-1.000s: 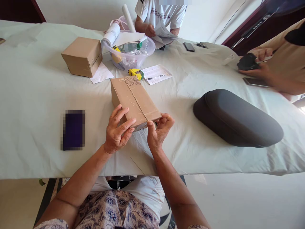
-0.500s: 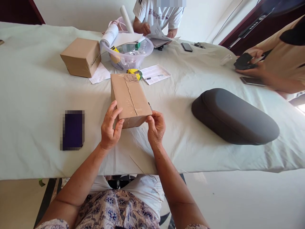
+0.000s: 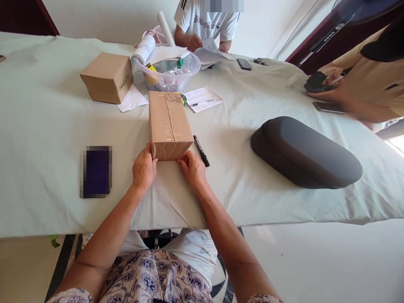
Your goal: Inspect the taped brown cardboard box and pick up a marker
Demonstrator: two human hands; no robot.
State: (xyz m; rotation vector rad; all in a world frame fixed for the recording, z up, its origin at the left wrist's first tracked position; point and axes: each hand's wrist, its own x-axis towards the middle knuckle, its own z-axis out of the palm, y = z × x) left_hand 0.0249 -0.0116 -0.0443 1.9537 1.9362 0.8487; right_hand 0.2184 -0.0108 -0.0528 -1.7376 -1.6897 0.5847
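Note:
A brown kraft-paper parcel lies flat on the white tablecloth, its long side pointing away from me. Tape and thin string cross its top. My left hand presses against the near left corner, and my right hand grips the near right corner. A black marker pen lies just beyond my right hand, beside the parcel and apart from it.
Beyond stand a second brown box and a plastic bowl holding a bottle. Papers and a yellow tape measure lie nearby. A dark phone and grey hard case flank me. One person sits opposite, another at right.
The parcel has turned from a slant to square with the table edge and now lies flat. My hands have moved closer together, and the marker pen has come into full view.

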